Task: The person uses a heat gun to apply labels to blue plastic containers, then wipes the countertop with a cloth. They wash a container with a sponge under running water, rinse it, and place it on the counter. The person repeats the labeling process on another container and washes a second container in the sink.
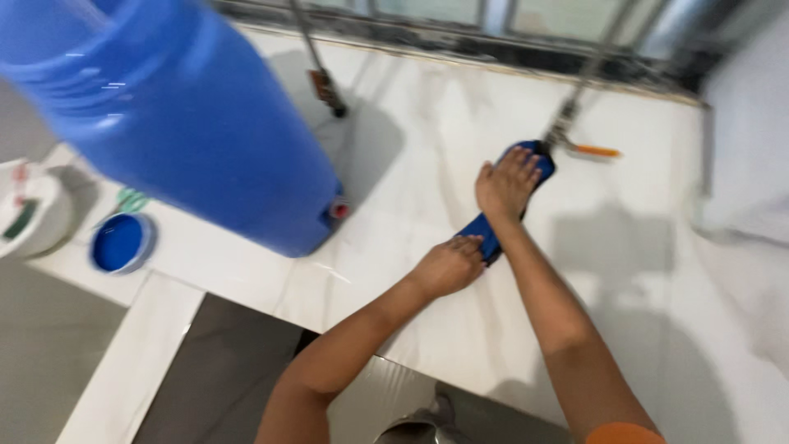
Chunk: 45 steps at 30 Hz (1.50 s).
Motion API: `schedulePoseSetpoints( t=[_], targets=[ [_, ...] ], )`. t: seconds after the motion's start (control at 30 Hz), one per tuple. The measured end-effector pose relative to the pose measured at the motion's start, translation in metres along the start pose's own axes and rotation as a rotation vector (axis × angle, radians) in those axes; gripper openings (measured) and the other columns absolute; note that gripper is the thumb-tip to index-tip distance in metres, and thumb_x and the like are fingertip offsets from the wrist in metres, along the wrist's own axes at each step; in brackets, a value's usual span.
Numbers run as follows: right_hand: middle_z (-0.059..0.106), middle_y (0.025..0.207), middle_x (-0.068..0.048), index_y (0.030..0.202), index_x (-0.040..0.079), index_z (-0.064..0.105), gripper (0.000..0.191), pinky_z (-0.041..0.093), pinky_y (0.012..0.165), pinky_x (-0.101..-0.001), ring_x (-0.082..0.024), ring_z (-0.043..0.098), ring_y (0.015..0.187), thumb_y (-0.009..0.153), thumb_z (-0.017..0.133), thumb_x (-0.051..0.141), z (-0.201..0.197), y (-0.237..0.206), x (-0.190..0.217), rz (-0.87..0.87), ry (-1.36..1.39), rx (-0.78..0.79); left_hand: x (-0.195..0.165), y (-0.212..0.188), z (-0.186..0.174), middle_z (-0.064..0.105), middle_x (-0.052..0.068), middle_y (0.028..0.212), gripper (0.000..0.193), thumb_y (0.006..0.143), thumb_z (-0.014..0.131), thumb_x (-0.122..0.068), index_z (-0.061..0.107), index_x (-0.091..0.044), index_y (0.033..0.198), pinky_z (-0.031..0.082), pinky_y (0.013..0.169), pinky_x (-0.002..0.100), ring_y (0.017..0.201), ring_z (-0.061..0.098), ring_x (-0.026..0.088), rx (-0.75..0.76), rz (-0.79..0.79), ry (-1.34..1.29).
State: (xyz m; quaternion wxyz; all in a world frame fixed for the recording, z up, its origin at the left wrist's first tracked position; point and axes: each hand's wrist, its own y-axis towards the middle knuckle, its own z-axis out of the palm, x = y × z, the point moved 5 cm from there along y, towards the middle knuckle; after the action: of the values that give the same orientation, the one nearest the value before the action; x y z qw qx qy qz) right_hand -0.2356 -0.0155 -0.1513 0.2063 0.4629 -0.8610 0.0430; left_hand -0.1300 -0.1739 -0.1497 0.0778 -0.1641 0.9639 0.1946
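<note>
left hand [448,267] grip pinching blue cloth [493,234] near end, anchors it | right hand [505,185] flat, fingers spread, pressing far end on white counter [394,247] | blue barrel [189,115] upper left

A big blue plastic barrel [189,123] stands far left on the white marble-look floor [411,148], a red tap [339,210] low on its side. Left of it lies a round blue lid [120,243], beside a white bucket [33,214].
</note>
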Motion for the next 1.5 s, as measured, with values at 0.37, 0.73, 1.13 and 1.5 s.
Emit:
schedulePoseSetpoints(
  t=[0.37,0.73,1.13,1.5],
  targets=[
    [0.022,0.167,-0.022,0.159,-0.006,0.025,0.067,0.012,0.125,-0.0467,-0.036,0.017,0.155,0.105,0.036,0.034,0.043,0.067,0.232,-0.757,0.019,0.239,0.106,0.020,-0.024,0.061,0.032,0.134,0.050,0.088,0.061,-0.021,0.066,0.012,0.127,0.054,0.098,0.043,0.119,0.066,0.039,-0.130,-0.429,0.460],
    [0.052,0.156,-0.003,0.141,0.010,0.063,0.054,0.019,0.135,-0.0363,-0.020,0.040,0.153,0.089,0.046,0.016,0.085,-0.065,0.208,-0.929,0.101,0.567,0.027,-0.083,-0.062,0.063,0.010,0.094,0.008,0.093,0.065,-0.009,0.070,-0.005,0.089,0.056,0.072,0.038,0.086,0.063,0.027,-0.151,-0.525,0.040],
    [0.033,0.166,-0.010,0.157,0.008,0.037,0.065,0.016,0.126,-0.0433,-0.026,0.026,0.155,0.092,0.043,0.014,0.063,-0.236,0.162,-1.046,0.022,0.418,-0.064,-0.212,-0.064,0.061,0.012,0.097,0.023,0.078,0.070,-0.012,0.065,-0.009,0.100,0.054,0.071,0.043,0.084,0.062,0.032,-0.219,-0.437,-0.182],
    [0.028,0.167,-0.012,0.158,0.006,0.033,0.064,0.015,0.126,-0.0433,-0.028,0.023,0.155,0.097,0.041,0.022,0.099,-0.312,0.299,-0.940,-0.015,0.363,0.056,-0.339,-0.059,0.066,0.017,0.110,0.023,0.087,0.061,-0.003,0.061,-0.004,0.110,0.056,0.084,0.045,0.097,0.068,0.039,-0.511,-0.825,-0.224]
  ],
)
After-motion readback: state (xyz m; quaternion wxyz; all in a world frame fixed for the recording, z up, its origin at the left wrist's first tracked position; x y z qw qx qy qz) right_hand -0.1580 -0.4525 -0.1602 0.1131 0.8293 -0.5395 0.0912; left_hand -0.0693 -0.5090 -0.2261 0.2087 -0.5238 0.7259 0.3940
